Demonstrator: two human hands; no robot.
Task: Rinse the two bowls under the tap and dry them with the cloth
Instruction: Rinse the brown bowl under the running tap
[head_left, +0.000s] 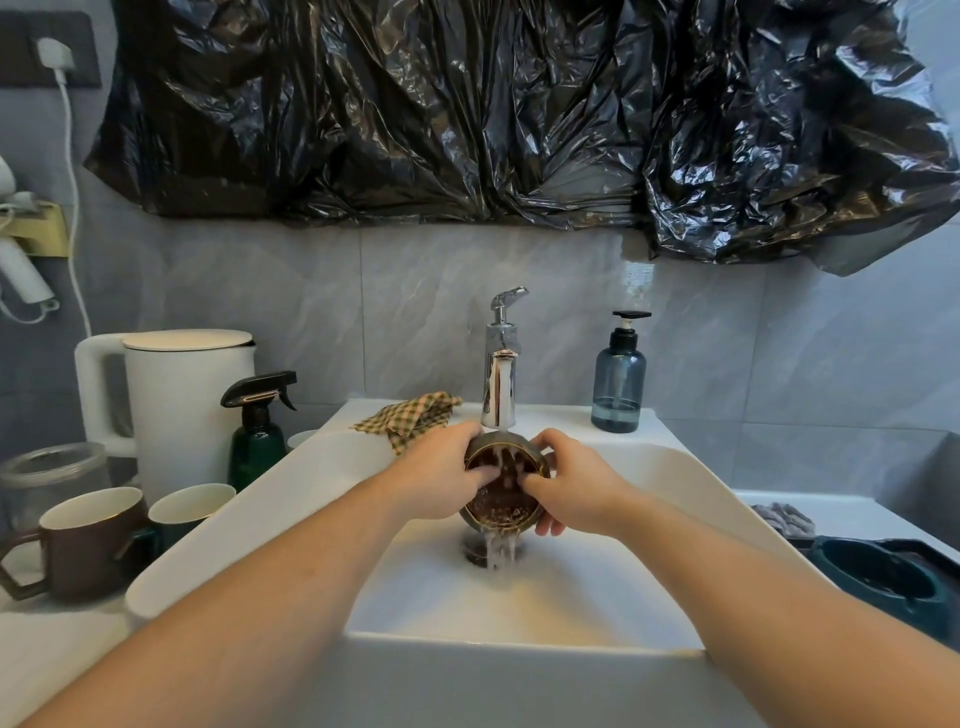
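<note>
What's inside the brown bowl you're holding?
Tap water pours into the brown bowl and spills over its front rim. Left hand fingers rub inside it; the right hand grips its rim. Fingers and water hide its bottom.

There is one view only, from a wide-angle camera worn on the person's head. It looks forward and down over a white sink (519, 613), whose near rim runs along the low middle of the frame. Both forearms reach in from the bottom corners and meet under the tap (501, 374), which stands at the centre, close to the lens. The far wall fills the upper half, hung with black plastic (493, 114). Straight edges bow toward the borders (the lens bends them). The surface shows at the left and right margins.
</note>
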